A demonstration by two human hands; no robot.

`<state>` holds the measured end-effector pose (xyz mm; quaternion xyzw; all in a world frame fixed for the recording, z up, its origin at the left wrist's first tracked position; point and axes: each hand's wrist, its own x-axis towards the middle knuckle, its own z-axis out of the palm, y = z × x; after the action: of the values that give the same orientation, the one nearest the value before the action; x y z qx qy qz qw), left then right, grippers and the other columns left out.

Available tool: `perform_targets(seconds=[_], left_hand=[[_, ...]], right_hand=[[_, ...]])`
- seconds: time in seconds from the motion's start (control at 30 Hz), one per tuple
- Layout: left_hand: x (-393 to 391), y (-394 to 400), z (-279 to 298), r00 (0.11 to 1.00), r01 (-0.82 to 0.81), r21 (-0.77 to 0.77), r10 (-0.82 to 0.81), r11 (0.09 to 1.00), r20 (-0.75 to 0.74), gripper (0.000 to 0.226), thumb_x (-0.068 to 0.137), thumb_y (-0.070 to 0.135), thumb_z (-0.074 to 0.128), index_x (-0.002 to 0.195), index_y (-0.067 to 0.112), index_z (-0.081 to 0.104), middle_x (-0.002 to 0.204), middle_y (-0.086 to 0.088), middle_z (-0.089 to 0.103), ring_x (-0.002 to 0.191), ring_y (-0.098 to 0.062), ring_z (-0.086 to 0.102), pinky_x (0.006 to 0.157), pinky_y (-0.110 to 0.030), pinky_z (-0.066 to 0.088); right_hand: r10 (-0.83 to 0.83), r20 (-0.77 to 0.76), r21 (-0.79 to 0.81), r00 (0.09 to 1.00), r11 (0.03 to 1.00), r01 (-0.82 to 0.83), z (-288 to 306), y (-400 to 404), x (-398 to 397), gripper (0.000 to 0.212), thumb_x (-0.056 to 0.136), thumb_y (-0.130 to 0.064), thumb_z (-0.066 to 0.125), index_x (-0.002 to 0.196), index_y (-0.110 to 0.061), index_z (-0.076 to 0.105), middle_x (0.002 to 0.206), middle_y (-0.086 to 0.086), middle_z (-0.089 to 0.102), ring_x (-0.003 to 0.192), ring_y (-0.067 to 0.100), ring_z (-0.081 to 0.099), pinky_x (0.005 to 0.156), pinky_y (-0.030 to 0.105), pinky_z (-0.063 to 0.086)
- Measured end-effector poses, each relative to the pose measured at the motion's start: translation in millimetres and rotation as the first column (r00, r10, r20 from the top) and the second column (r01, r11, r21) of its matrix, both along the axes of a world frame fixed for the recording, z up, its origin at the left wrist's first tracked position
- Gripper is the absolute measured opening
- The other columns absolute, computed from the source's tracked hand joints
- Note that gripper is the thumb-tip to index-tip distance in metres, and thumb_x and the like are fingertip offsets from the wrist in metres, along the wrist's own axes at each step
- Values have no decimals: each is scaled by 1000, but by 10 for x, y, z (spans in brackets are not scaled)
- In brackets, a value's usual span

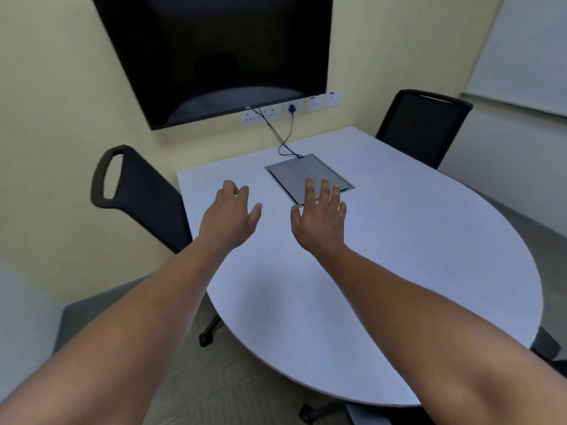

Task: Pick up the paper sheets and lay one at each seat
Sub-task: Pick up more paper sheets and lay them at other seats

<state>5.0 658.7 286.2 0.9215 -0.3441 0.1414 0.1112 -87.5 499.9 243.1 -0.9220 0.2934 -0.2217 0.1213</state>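
Both my arms reach over the white table (399,271). My left hand (228,217) hovers palm down, grip loosely curled and holding nothing. My right hand (319,222) is spread flat, grip wide, fingertips (310,187) over the near edge of the grey panel (302,174). I cannot see any paper sheets.

A single head-worn wide-angle camera looks forward and down over the rounded near end of a white table (399,256), close enough that both bare forearms fill the lower frame. It faces the table's straight far edge and the wall behind it, where a dark monitor (214,53) hangs. The horizon tilts, and lines bow toward the frame's edges.
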Motion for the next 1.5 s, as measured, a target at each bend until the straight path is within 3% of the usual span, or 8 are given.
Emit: perform_targets(seconds=[0.23,0.47,0.6,0.87,1.07,1.2,1.33,1.5], left_hand=[[725,-598,-66,992,115,-31,-117,993,-47,51,98,41,45,132,3,48,125,-17,44,111,-34,49,77,-45,49],[1273,-1403,-550,964,258,58,-252,964,-88,48,96,39,49,132,7,47,124,-16,46,109,-32,49,75,-41,48],[1511,-1823,-889,949,270,59,-256,961,-184,53,96,40,49,139,9,44,131,-16,46,118,-31,47,84,-42,49],[1817,-2461,-1416,909,307,93,-263,947,-323,54,97,40,48,141,10,43,138,-15,45,125,-31,43,93,-43,46],[2031,-2776,-1997,800,215,-9,-181,977,-573,57,95,35,54,143,5,43,146,-18,43,133,-33,43,108,-41,38],[2059,-2898,-2475,730,216,-33,-184,976,-658,59,95,33,57,144,3,42,150,-15,42,140,-29,38,115,-36,28],[2155,-3003,-2787,733,227,-3,-173,974,-658,61,94,36,56,144,4,41,155,-17,36,145,-30,28,117,-41,26],[2258,-3112,-2921,704,121,42,-56,992,-708,65,95,39,52,149,8,33,160,-16,22,145,-35,22,115,-44,25]], right_hand=[[-173,-59,39,983,984,176,-118,-473,326,67,98,-40,40,155,-16,16,161,19,20,145,38,22,108,53,35],[-272,-146,95,951,953,287,-505,-1110,902,65,97,-43,41,153,-15,22,153,17,33,126,35,43,92,46,43],[-295,-185,132,937,938,321,-750,-1421,1115,64,95,-42,44,150,-14,26,143,16,42,120,34,47,89,45,45],[-344,-257,261,903,875,407,-1184,-1910,1378,64,95,-41,46,149,-12,27,137,17,48,118,34,51,90,44,48],[-370,-356,405,858,766,499,-1671,-2132,1426,46,94,-26,50,134,-7,39,125,17,49,112,34,50,84,41,48],[-345,-420,347,840,793,500,-2019,-2167,1474,37,91,-25,51,124,-9,46,124,15,49,113,34,48,85,42,47],[-352,-485,268,801,812,519,-2270,-2187,1553,43,93,-32,47,130,-11,46,138,13,41,124,34,39,91,44,41],[-315,-535,256,784,823,507,-2459,-2117,1579,46,92,-35,48,132,-12,45,147,13,31,132,34,31,96,49,37]])
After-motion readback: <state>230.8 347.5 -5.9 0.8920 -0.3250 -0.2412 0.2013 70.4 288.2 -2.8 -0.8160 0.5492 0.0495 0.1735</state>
